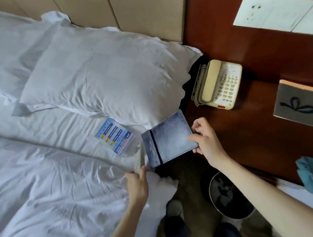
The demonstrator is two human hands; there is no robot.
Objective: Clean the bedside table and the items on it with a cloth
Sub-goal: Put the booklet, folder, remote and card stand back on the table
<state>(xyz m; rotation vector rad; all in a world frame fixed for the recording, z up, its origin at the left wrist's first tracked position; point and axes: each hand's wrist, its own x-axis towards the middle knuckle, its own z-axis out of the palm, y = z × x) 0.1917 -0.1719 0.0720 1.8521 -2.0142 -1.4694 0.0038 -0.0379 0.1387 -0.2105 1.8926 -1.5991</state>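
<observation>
Right hand (202,139) pinches folder (169,139) by its right edge, just off worktop's (244,131) left edge. Left hand (137,181) grips remote (139,161). Folder looks stiff, light, slick: hold the edges. Cloth (311,174) lies at the near-right corner.

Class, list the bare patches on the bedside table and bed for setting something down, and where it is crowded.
Free: the table top between the telephone, tissue box and blue cloth; the quilt left of the card. Crowded: the bed's edge, where the right hand holds the dark folder and the left hand a pale remote.
</observation>
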